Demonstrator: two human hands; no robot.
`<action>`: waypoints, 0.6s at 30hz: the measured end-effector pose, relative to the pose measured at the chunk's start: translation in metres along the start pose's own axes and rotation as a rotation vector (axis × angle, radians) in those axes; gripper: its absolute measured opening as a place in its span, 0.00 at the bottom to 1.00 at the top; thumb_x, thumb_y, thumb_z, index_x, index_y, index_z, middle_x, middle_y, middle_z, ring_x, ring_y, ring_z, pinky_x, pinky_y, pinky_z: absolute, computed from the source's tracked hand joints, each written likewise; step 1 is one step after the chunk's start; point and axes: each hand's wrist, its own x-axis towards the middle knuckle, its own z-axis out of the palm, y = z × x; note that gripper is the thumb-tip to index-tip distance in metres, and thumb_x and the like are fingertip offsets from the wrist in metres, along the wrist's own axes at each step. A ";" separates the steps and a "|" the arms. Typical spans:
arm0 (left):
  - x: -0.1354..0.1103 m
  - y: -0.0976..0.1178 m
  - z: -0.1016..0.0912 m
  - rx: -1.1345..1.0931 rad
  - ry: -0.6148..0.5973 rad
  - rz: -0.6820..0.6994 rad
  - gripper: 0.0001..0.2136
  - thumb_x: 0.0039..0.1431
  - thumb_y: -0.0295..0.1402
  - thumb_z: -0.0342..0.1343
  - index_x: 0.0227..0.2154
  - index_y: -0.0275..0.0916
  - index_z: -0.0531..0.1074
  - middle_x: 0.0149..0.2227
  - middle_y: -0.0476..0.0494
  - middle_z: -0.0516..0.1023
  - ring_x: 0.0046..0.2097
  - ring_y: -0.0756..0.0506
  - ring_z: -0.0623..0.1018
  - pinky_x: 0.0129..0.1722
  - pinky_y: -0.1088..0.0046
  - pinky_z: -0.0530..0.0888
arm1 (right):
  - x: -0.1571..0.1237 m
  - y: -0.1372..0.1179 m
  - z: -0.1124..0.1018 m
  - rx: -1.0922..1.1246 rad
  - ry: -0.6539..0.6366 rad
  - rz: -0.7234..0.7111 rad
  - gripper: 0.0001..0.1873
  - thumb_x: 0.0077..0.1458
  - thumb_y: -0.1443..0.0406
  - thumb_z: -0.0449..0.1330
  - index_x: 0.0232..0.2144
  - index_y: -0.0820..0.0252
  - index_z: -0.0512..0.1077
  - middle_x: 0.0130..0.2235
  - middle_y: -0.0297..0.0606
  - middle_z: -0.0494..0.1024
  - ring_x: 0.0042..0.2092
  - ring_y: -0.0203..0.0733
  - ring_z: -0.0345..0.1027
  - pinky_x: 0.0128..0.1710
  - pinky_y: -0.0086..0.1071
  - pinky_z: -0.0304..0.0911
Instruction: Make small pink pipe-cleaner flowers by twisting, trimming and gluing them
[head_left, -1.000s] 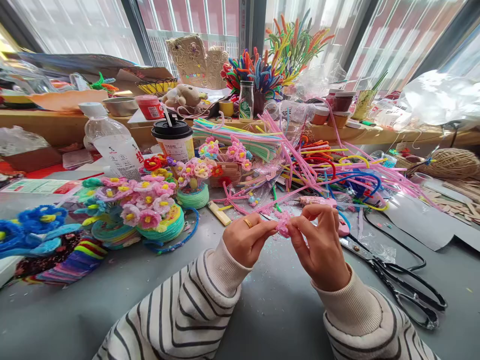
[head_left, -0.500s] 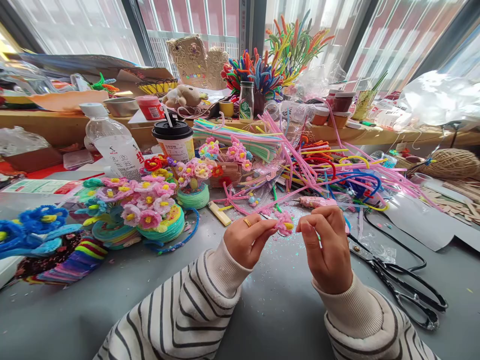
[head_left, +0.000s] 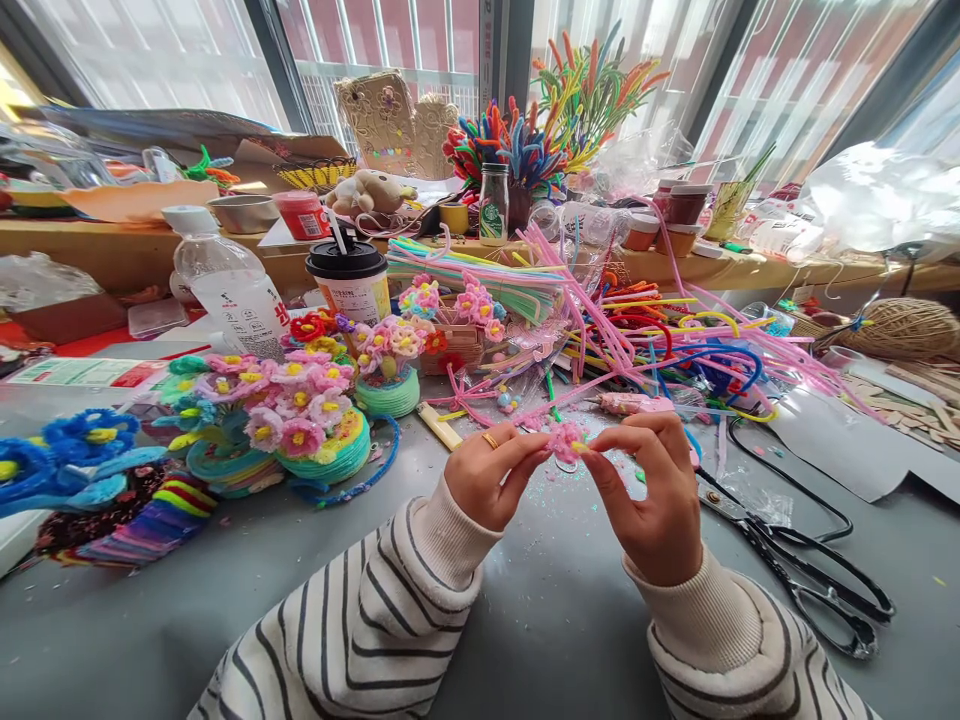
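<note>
A small pink pipe-cleaner flower (head_left: pixel 564 443) with a yellow centre is held above the grey table. My left hand (head_left: pixel 491 475), with a ring on one finger, pinches it from the left between thumb and forefinger. From the right, my right hand (head_left: pixel 649 490) has thumb and forefinger closed at the flower's yellow centre. Just behind my right hand lies a pink glue-gun-like tool (head_left: pixel 634 402), partly hidden. Black-handled scissors (head_left: pixel 795 560) rest on the table to the right of that hand. Finished pink flowers (head_left: pixel 296 405) stand in a pot on the left.
Behind the hands lies a heap of coloured pipe cleaners (head_left: pixel 600 320). A lidded paper cup (head_left: pixel 347 285) and a plastic bottle (head_left: pixel 232 290) stand at back left. A striped pot (head_left: pixel 142 515) with blue flowers sits at far left. White paper (head_left: pixel 847 440) and twine (head_left: pixel 911 325) are at right.
My right hand has moved slightly left, and its thumb and forefinger now meet the flower's yellow centre. The flower has turned a little; my left hand still pinches it.
</note>
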 end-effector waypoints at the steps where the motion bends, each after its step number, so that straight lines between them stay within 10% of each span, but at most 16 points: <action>1: 0.001 -0.003 -0.002 0.011 0.017 -0.006 0.08 0.50 0.28 0.47 0.31 0.32 0.70 0.23 0.44 0.70 0.24 0.52 0.67 0.25 0.76 0.66 | 0.000 0.002 0.000 0.019 0.018 0.044 0.02 0.45 0.68 0.55 0.26 0.59 0.64 0.29 0.36 0.61 0.34 0.39 0.57 0.34 0.35 0.56; 5: 0.006 -0.016 -0.011 0.113 0.220 -0.126 0.07 0.50 0.30 0.47 0.29 0.34 0.69 0.23 0.47 0.70 0.21 0.54 0.64 0.22 0.80 0.63 | 0.001 0.012 0.006 0.220 -0.189 0.292 0.04 0.47 0.65 0.53 0.24 0.60 0.62 0.26 0.34 0.63 0.30 0.36 0.56 0.31 0.32 0.56; 12: 0.009 -0.019 -0.016 0.138 0.294 -0.290 0.08 0.51 0.33 0.47 0.28 0.35 0.69 0.21 0.50 0.69 0.21 0.55 0.64 0.22 0.81 0.61 | -0.013 0.008 0.028 1.180 -1.286 0.814 0.11 0.47 0.59 0.52 0.24 0.61 0.57 0.28 0.37 0.69 0.30 0.34 0.65 0.31 0.32 0.60; 14: 0.009 -0.018 -0.015 0.139 0.290 -0.293 0.09 0.51 0.33 0.46 0.28 0.35 0.69 0.21 0.50 0.68 0.21 0.55 0.64 0.22 0.81 0.61 | -0.016 0.007 0.034 1.177 -1.269 0.797 0.11 0.46 0.59 0.54 0.24 0.62 0.58 0.31 0.38 0.68 0.34 0.35 0.65 0.35 0.33 0.60; 18: 0.007 -0.020 -0.014 0.123 0.252 -0.277 0.09 0.51 0.34 0.46 0.28 0.35 0.68 0.23 0.49 0.70 0.23 0.54 0.66 0.23 0.80 0.62 | -0.015 0.014 0.040 0.885 -0.816 0.657 0.10 0.47 0.60 0.52 0.25 0.61 0.59 0.38 0.39 0.66 0.40 0.35 0.60 0.41 0.34 0.56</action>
